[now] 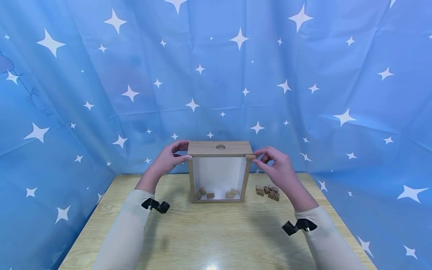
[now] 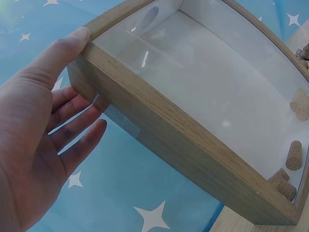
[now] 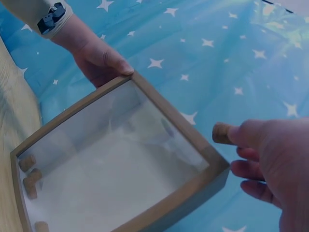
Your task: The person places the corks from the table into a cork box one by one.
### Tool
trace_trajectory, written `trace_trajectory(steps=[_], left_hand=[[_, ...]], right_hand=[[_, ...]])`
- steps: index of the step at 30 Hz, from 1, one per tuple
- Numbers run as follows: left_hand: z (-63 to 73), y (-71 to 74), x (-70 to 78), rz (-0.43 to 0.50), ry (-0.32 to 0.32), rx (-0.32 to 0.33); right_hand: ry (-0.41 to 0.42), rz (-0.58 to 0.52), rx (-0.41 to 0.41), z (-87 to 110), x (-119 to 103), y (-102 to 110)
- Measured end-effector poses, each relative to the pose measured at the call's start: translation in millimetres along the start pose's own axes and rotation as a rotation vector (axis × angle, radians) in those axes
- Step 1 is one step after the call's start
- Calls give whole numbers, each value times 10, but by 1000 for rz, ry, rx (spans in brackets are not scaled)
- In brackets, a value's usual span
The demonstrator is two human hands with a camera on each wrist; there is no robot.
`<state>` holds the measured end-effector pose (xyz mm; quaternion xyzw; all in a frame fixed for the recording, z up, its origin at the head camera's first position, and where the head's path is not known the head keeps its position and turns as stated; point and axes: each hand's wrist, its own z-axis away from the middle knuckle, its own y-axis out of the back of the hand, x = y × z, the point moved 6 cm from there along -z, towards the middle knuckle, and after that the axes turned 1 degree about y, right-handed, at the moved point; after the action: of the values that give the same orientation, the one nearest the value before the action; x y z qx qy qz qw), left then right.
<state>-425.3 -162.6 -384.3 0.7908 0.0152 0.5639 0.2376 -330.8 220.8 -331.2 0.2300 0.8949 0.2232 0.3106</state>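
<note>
A wooden shadow box (image 1: 202,148) with a clear front stands upright on the table, a round hole (image 1: 221,147) in its top. Several corks (image 1: 210,195) lie inside along the bottom. My left hand (image 1: 166,159) holds the box's upper left corner; in the left wrist view the thumb (image 2: 72,43) lies on the front edge and the fingers reach behind. With thumb and fingers, my right hand (image 1: 277,165) pinches one cork (image 3: 222,133) beside the upper right corner. The right wrist view shows that cork apart from the frame.
On the table (image 1: 216,232), to the right of the box, lies a small pile of loose corks (image 1: 271,191). A blue curtain with white stars (image 1: 219,75) hangs close behind the box and along both sides.
</note>
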Motion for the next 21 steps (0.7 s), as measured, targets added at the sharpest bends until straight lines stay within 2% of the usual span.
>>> trace_trajectory(steps=[14,21], left_hand=[[5,2,23,-6,-5,-1],[7,1,38,-2,-2,2]], right_hand=[[-19,-59,18,-299,-50,-109],[-2,-75,-24,-497,-124,-236]])
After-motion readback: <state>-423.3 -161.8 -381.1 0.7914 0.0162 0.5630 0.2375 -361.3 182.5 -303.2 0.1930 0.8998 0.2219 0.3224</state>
